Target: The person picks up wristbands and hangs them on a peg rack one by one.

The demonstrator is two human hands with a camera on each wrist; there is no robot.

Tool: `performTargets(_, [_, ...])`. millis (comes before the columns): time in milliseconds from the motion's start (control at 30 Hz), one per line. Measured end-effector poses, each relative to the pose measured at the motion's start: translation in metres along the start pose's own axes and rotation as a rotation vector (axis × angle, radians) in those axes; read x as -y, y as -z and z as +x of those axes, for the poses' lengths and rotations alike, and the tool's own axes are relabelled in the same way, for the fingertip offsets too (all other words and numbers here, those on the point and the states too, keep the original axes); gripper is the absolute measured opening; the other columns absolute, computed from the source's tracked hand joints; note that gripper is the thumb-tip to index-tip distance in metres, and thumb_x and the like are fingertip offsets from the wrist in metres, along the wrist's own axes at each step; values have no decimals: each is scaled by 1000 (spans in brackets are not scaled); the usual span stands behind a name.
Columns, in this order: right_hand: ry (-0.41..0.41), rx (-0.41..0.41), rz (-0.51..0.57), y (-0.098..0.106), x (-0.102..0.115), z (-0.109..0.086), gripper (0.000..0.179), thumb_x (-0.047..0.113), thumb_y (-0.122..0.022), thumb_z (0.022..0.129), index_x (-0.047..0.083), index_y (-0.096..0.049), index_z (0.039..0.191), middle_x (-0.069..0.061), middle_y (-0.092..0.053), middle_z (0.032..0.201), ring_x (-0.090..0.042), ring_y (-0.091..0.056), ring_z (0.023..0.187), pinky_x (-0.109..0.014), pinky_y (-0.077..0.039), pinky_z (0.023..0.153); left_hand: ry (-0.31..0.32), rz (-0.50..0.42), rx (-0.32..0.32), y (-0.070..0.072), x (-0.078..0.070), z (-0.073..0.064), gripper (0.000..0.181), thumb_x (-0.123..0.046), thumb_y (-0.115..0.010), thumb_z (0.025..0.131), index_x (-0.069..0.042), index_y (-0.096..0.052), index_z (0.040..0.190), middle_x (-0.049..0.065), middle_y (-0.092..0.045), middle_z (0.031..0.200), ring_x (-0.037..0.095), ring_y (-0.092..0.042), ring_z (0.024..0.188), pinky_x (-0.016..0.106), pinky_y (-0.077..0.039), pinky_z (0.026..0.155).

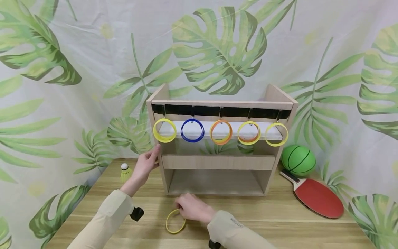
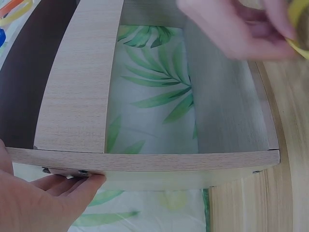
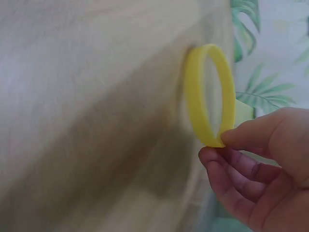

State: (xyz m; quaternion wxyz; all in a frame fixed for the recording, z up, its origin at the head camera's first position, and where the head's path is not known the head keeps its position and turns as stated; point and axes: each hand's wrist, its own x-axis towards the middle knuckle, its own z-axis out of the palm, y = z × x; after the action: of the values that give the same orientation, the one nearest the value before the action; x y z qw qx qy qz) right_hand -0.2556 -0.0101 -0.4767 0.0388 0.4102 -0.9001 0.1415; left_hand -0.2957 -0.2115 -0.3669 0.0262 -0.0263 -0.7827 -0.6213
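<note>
My right hand pinches a yellow ring between thumb and fingertips, low over the table in front of the wooden rack. The right wrist view shows this yellow ring standing out from the fingertips. My left hand touches the rack's left side, its fingers lying straight along the outer panel. Across the rack's front, rings hang from hooks on a black strip: yellow, blue, orange with yellow, yellow with orange, and yellow.
To the rack's left stands a yellow shuttlecock with a white tip. On the right are a green ball and a red table tennis paddle. A leaf-printed cloth hangs behind the wooden table.
</note>
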Motion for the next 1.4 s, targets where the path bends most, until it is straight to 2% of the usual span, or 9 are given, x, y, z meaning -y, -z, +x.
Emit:
performTargets(133, [33, -49, 1, 26, -8, -11, 10, 0, -67, 87, 10, -69, 87, 3, -71, 80, 1, -56, 67, -4, -43, 56, 6, -6, 1, 1, -1, 1, 76, -57, -40, 102, 4, -39, 148, 20, -27, 162, 38, -34, 147, 50, -41, 117])
performTargets(333, [76, -201, -26, 74, -25, -41, 9, 0, -67, 86, 10, -68, 86, 0, -71, 81, -7, -65, 71, -9, -51, 61, 13, -5, 9, 3, -2, 1, 75, -55, -40, 103, 3, -37, 150, 20, -23, 163, 38, -31, 148, 50, -39, 118])
performTargets(567, [13, -329, -24, 138, -43, -89, 9, -1, -71, 84, 7, -67, 87, -1, -68, 81, -7, -61, 70, -10, -52, 60, 17, -1, 17, 4, -1, 3, 74, -54, -38, 103, 3, -36, 150, 19, -21, 164, 38, -29, 149, 50, -38, 119])
performTargets(700, [-8, -430, -86, 176, -52, -116, 13, -3, -73, 82, 6, -67, 87, -1, -68, 81, -7, -62, 70, -12, -54, 60, 15, 1, 22, 4, 0, 3, 74, -54, -38, 103, 3, -36, 150, 20, -22, 163, 38, -30, 149, 50, -38, 118])
performTargets(867, [23, -602, -203, 226, -57, -146, 17, -8, -75, 77, 5, -67, 86, -2, -69, 79, -8, -64, 69, -19, -57, 58, 13, 4, 23, 2, -1, 2, 74, -55, -38, 103, 2, -35, 151, 21, -22, 163, 39, -30, 148, 50, -39, 118])
performTargets(967, [29, -675, -230, 255, -59, -160, 23, -11, -77, 74, 5, -68, 86, -1, -69, 80, -9, -64, 68, -17, -56, 60, 11, 5, 22, 1, -1, 1, 74, -55, -39, 103, 3, -36, 150, 21, -22, 163, 39, -29, 148, 50, -39, 118])
performTargets(1200, [-30, -742, -281, 303, -69, -174, 21, -12, -77, 74, 1, -69, 88, -7, -72, 82, -16, -67, 66, -1, -49, 66, 10, 2, 14, 0, -1, 0, 74, -54, -39, 103, 5, -39, 148, 21, -23, 163, 39, -30, 148, 50, -39, 117])
performTargets(1400, [-85, -742, -308, 324, -86, -170, 17, -10, -75, 78, 2, -70, 89, -10, -73, 83, -21, -68, 66, -1, -48, 63, 7, 7, 18, 0, 0, 1, 74, -55, -39, 103, 3, -37, 149, 21, -21, 163, 39, -29, 149, 51, -39, 118])
